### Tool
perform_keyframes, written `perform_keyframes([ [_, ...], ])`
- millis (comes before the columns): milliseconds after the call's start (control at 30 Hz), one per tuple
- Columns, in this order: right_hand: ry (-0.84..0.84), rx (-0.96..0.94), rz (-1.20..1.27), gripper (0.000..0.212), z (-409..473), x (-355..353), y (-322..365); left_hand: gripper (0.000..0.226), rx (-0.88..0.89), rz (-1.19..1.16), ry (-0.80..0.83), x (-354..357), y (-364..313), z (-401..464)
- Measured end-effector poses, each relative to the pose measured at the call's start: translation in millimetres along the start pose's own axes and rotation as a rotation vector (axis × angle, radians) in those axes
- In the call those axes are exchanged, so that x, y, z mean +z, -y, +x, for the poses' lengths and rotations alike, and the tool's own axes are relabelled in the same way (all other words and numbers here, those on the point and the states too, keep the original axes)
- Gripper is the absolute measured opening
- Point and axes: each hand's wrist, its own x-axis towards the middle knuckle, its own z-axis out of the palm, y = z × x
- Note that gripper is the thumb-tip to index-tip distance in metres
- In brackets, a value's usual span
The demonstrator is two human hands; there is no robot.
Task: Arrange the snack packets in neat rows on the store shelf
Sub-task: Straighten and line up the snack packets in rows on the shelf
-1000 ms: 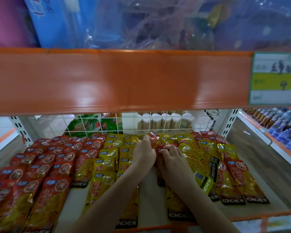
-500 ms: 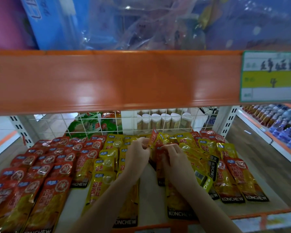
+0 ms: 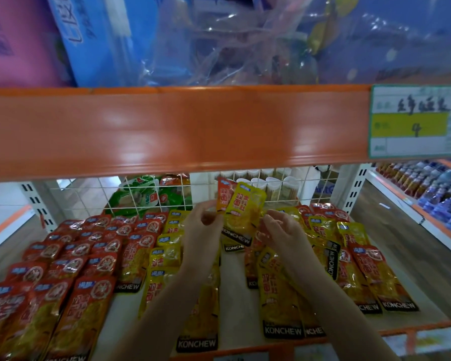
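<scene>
Both hands are up over the shelf board (image 3: 235, 267), level with the white wire grid (image 3: 89, 199) at its back. The left hand (image 3: 202, 230) pinches a small upright bunch, a yellow packet (image 3: 242, 212) in front and a red packet (image 3: 224, 195) tucked just behind it. The right hand (image 3: 281, 230) hovers just beside the bunch, fingers loosely curled; contact is hard to call. Left of the hands, red rows (image 3: 71, 256) lie neatly overlapped, with yellow rows (image 3: 167, 254) beside them. Right of the hands, a mixed jumble of packets (image 3: 331, 259) lies askew. Overhead, an orange shelf edge (image 3: 177, 131) carries a price tag (image 3: 417, 121).
</scene>
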Motion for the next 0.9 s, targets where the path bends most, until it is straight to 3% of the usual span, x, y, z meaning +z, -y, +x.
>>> perform_keyframes([
  [67,0.042,0.064,0.163,0.03,-6,3,4,0.024,-0.001,-0.063,0.047,6,-2,-7],
  [300,-0.124,0.008,0.106,0.03,-9,-16,-5,0.02,-0.053,-0.058,0.328,28,8,-30],
  [500,-0.328,-0.094,-0.193,0.027,-5,-54,-15,0.023,0.017,0.365,0.249,36,34,-24],
  [700,-0.382,-0.076,-0.39,0.026,-3,-69,-34,0.043,-0.066,0.428,0.207,50,51,-29],
  [900,-0.453,-0.067,-0.54,0.069,-9,-68,-52,0.042,-0.027,0.437,0.148,58,55,-36],
])
